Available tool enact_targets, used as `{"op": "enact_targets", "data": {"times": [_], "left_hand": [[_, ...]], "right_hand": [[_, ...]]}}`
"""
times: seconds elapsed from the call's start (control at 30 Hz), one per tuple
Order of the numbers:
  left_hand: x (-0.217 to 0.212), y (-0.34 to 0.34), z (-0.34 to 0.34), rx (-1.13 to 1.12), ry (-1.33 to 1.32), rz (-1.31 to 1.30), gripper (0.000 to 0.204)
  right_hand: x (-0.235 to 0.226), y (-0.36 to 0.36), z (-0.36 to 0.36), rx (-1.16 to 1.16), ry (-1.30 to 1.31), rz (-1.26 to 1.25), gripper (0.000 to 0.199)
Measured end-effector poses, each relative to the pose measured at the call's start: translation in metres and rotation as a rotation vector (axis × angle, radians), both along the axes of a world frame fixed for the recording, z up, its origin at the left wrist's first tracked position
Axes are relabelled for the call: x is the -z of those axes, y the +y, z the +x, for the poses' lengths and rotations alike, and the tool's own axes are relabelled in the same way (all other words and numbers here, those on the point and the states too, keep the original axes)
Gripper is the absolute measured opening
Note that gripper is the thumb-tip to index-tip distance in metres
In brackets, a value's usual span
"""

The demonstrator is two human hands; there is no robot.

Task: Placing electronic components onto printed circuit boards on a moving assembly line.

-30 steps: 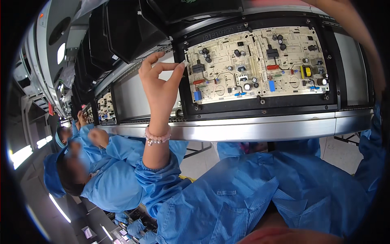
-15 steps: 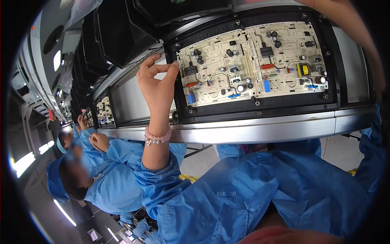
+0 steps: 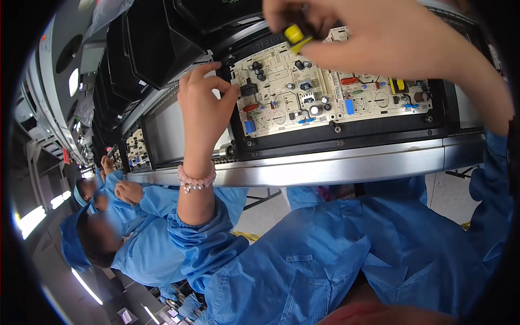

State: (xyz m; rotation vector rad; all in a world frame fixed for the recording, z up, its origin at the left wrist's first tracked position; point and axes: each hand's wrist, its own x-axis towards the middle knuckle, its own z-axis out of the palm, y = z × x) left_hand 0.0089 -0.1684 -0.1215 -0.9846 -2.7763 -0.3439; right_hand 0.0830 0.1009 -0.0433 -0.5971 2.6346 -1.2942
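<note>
My right hand [image 3: 374, 46] reaches in from the right over the circuit boards. Between its thumb and fingers is a small yellow-and-black transformer [image 3: 294, 34], held above the upper edge of the left circuit board [image 3: 271, 97]. A similar yellow transformer [image 3: 398, 85] stands on the right circuit board [image 3: 374, 111], partly covered by my hand. My left hand [image 3: 206, 103], with a pink bead bracelet [image 3: 196, 176], is at the left side of the black fixture [image 3: 292, 142]. Its thumb and index fingertips come together by the left board's edge; anything between them is too small to see.
A metal rail [image 3: 325, 170] runs along the near side of the line. Black bins [image 3: 157, 49] stand at the far left. Further down the line are more boards [image 3: 136, 146] and co-workers in blue, one with a hand [image 3: 129, 191] near the rail.
My right hand has swung in from the upper right edge, bringing the transformer over the boards. My left hand has shifted slightly left and stays by the fixture's side.
</note>
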Motion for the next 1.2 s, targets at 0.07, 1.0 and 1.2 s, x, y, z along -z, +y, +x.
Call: {"op": "enact_targets", "data": {"times": [0.07, 1.0, 1.2], "left_hand": [[0.0, 0.005, 0.0, 0.04, 0.022, -0.032, 0.006], [-0.017, -0.009, -0.033, -0.038, 0.245, 0.865, 0.028], [-0.01, -0.005, -0.037, -0.075, 0.342, 0.813, 0.03]], "right_hand": [[-0.006, -0.011, -0.001, -0.029, -0.071, 0.111, 0.024], [0.039, -0.055, 0.004, -0.26, 0.296, 0.491, 0.038], [0.043, -0.056, 0.014, -0.194, 0.32, 0.589, 0.034]]}}
